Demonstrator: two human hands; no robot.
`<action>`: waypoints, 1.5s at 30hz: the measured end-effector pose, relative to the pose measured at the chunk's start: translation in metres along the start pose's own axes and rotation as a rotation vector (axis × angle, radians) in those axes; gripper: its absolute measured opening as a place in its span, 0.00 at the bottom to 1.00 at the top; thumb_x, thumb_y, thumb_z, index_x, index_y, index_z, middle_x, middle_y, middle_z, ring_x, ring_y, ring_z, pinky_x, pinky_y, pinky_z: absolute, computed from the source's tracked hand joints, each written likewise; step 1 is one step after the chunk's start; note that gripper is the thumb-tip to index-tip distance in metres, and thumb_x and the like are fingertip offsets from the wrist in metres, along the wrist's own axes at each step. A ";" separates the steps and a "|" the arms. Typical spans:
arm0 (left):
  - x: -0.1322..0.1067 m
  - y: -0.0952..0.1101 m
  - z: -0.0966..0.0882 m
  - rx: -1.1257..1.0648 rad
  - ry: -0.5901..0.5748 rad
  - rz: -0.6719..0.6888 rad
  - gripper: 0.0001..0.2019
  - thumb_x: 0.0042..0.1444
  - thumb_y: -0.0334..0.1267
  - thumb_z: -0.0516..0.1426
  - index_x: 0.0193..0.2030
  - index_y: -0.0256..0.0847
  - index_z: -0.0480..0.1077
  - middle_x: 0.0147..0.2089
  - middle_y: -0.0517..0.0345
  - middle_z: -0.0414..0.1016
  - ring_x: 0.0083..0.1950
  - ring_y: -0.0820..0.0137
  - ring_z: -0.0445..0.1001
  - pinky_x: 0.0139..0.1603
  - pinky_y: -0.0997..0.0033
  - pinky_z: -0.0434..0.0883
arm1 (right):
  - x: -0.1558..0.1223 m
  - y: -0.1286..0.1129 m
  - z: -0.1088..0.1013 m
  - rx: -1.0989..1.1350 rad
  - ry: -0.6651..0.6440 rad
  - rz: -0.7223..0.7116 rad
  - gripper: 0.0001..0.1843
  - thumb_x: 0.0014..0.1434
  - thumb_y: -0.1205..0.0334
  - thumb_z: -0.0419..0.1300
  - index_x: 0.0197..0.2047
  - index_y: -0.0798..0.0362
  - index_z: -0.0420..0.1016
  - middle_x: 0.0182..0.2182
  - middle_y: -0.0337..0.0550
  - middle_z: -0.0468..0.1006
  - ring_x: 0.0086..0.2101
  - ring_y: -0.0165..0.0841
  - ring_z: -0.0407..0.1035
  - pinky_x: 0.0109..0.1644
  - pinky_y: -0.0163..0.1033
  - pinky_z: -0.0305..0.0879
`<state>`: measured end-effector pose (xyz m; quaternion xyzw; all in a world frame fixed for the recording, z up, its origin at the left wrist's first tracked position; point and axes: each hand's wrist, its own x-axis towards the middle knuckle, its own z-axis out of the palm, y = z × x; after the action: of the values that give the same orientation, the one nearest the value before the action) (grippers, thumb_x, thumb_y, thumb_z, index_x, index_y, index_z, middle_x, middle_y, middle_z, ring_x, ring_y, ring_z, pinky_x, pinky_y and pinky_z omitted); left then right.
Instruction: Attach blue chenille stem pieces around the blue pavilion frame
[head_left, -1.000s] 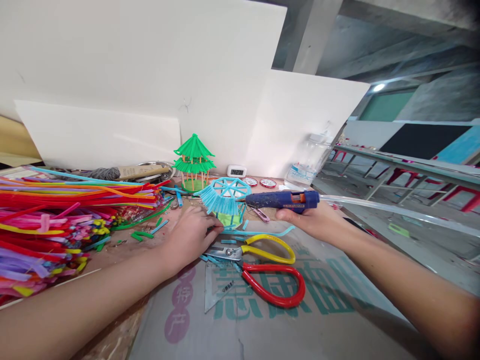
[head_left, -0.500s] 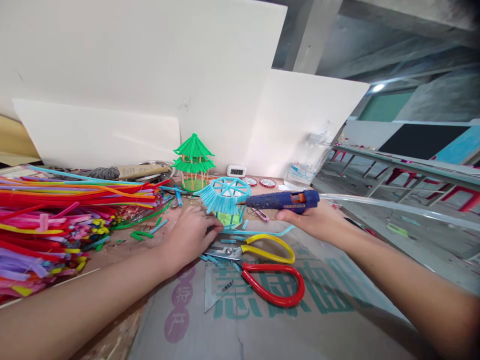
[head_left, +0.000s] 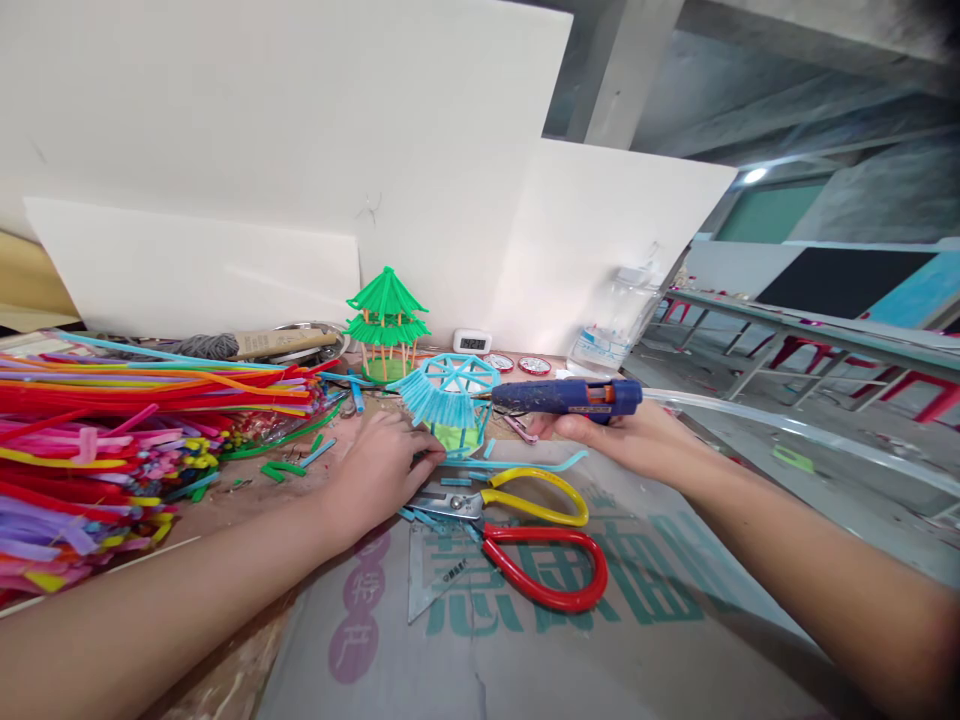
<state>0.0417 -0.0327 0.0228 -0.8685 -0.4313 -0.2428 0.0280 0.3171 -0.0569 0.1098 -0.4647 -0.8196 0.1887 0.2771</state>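
Note:
A small light-blue pavilion model (head_left: 448, 388), built of pipe cleaners, has an open spoked ring on top and a fringe of strips on its left side. My left hand (head_left: 386, 455) has its fingers curled and closed at the model's lower left; the fingertips are partly hidden. In my right hand (head_left: 619, 435) is a dark blue hot glue gun (head_left: 559, 397), its nozzle pointing left at the edge of the roof. A clear glue stick (head_left: 720, 402) trails from its back. Below the model lie yellow-and-red-handled scissors (head_left: 457, 505) and a blue pipe cleaner (head_left: 525, 464).
A green pagoda model (head_left: 387, 320) stands behind, near a small digital timer (head_left: 472, 342). Bundles of coloured pipe cleaners (head_left: 150, 390) crowd the left. A clear bottle (head_left: 611, 320) stands at back right. A triangular ruler (head_left: 431, 575) lies on the printed cardboard (head_left: 540, 660).
The fingers of my right hand have loosened and extended a little under the glue gun, which has shifted only slightly. My left hand and the pavilion model stay nearly still.

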 end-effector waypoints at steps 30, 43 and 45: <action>0.000 0.000 0.000 -0.019 -0.009 0.001 0.11 0.62 0.40 0.54 0.40 0.45 0.80 0.40 0.55 0.81 0.43 0.61 0.73 0.44 0.61 0.63 | 0.004 0.008 0.007 -0.044 0.111 -0.091 0.20 0.58 0.50 0.60 0.51 0.50 0.77 0.42 0.41 0.83 0.44 0.42 0.76 0.48 0.45 0.74; 0.000 0.000 0.001 -0.014 0.001 -0.001 0.11 0.62 0.39 0.55 0.40 0.45 0.80 0.40 0.54 0.82 0.43 0.61 0.74 0.45 0.62 0.65 | 0.004 0.007 0.008 -0.009 0.100 -0.054 0.17 0.56 0.51 0.61 0.46 0.49 0.79 0.37 0.38 0.84 0.39 0.41 0.77 0.45 0.45 0.76; 0.000 0.000 0.001 -0.013 0.001 -0.004 0.11 0.62 0.39 0.55 0.40 0.45 0.80 0.41 0.54 0.82 0.43 0.61 0.74 0.45 0.62 0.65 | 0.004 0.007 0.008 -0.009 0.109 -0.068 0.19 0.56 0.51 0.62 0.49 0.49 0.78 0.40 0.38 0.83 0.41 0.42 0.77 0.47 0.46 0.75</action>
<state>0.0420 -0.0323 0.0224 -0.8676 -0.4314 -0.2461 0.0223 0.3153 -0.0499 0.1010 -0.4476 -0.8194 0.1499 0.3253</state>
